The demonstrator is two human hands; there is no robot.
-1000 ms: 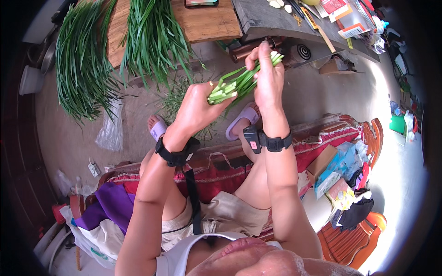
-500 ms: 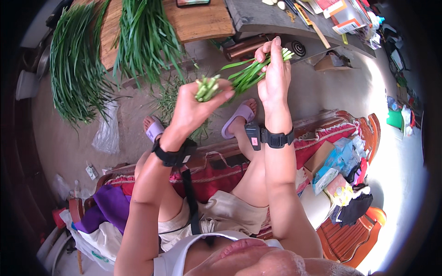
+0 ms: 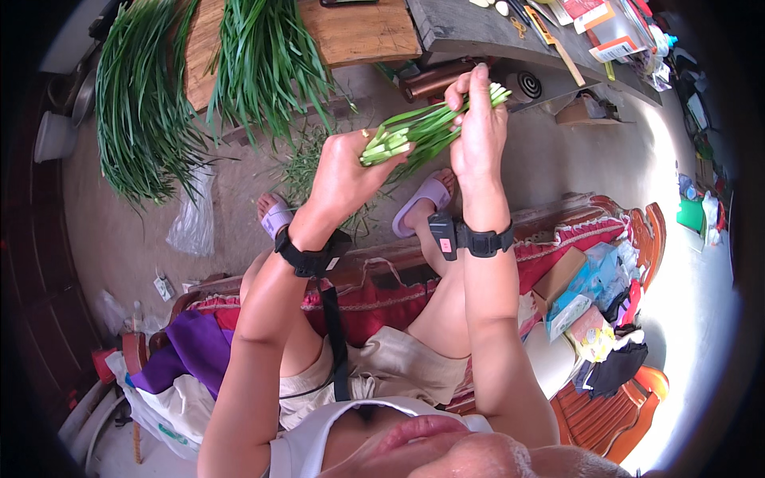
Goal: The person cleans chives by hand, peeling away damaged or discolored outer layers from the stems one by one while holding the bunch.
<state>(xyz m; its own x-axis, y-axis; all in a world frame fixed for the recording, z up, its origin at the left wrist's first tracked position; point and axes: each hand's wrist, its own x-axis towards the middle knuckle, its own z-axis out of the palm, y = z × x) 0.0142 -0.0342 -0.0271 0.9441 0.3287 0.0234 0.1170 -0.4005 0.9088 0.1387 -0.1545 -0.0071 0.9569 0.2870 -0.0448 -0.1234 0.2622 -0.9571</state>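
Note:
Garlic chives fill both of my hands above my knees. My left hand (image 3: 344, 177) is closed round a bunch of thick pale-green stalk ends (image 3: 387, 146), which point toward my right hand. Close by on the right, my right hand (image 3: 481, 151) is held upright with its fingers curled round more chives (image 3: 434, 131); their whitish ends stick out past its far side. The green blades from the two bunches overlap between the hands, so I cannot tell where one bunch stops.
Long green chives (image 3: 143, 103) hang over the left edge of a wooden board (image 3: 362, 36), with a second heap (image 3: 267, 72) beside them. Chive scraps (image 3: 307, 163) litter the floor near my slippers. A grey table (image 3: 470, 28) holds an orange-handled tool (image 3: 542, 25).
My left hand has moved right toward my right hand, and its stalk ends have tipped from upward to rightward. My right hand stays nearly in place. The whole view has shifted slightly.

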